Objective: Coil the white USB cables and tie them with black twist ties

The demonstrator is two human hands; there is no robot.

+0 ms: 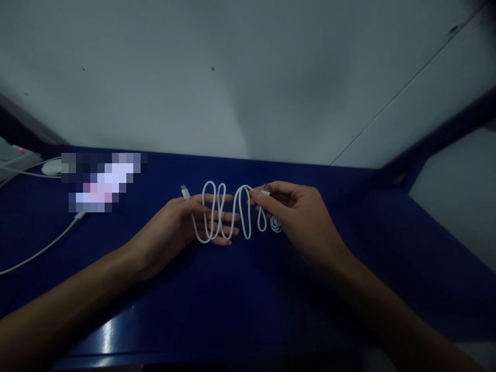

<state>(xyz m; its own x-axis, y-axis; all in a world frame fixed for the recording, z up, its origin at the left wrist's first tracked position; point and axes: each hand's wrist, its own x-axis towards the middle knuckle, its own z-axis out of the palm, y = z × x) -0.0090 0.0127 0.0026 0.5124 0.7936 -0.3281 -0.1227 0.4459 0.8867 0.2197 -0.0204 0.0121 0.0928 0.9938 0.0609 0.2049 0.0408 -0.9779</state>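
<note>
stretching between the two hands over a dark blue tabletop [232, 302], a white usb cable [247, 237] hangs in long, loose loops. the left hand [180, 219] has its fingers spread and pointing toward the right hand [300, 206], yet it grips the cable at the base of the thumb, where a small white plug with a metal tip [185, 193] pokes up. two narrow loops lie across those spread fingers, and a wider one hangs in the gap between the hands. the right hand pinches the other end between thumb and forefinger, its usb-a plug [266, 189] standing just above the thumb. below that hand's fingers hang a short loop and a tight white coil [276, 224], partly hidden.

off to the left on the tabletop lies a bright, pixelated object [106, 183], too blurred to name, with a second white cable [42, 251] running from its near end. beside it sits a rounded white object [51, 167]. a pale panel [155, 93] rises behind the tabletop.
</note>
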